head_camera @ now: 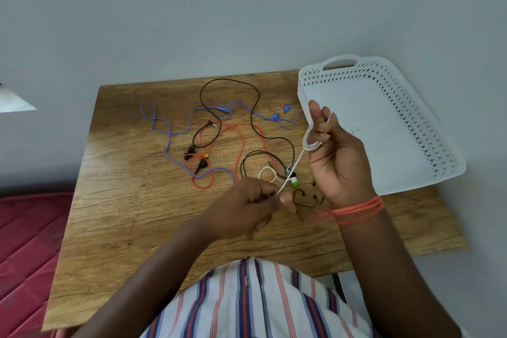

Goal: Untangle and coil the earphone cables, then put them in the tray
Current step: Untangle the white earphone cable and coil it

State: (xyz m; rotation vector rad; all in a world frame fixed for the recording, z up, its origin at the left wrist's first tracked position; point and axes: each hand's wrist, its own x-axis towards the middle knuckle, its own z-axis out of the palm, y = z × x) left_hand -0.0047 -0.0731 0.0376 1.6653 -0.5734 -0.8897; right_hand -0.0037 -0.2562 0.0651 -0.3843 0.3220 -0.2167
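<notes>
Several earphone cables lay strewn across a wooden surface as a person in a striped shirt worked at one of them. At far left, a red quilted bed ran beside the surface. A blue cable trailed in loose loops over the left and back of the surface, its two blue earbuds resting near the tray. A black cable arched toward the wall and curled back through the middle, crossing a red cable that looped beneath it; the three lay tangled together. Nearer the person, the left hand was curled, pinching the white cable between thumb and fingertips just above the surface. That cable ran taut, up and to the right, past a white-and-green piece lying among the black loops. Its upper end was wound in several turns around the fingers of the right hand, which was raised palm toward the wearer, fingers bent over the coil and thumb upright. Orange thread circled the right wrist. At far right, a white perforated tray with a cut-out handle sat on the back corner of the surface, jutting past its edge, holding no cable.
</notes>
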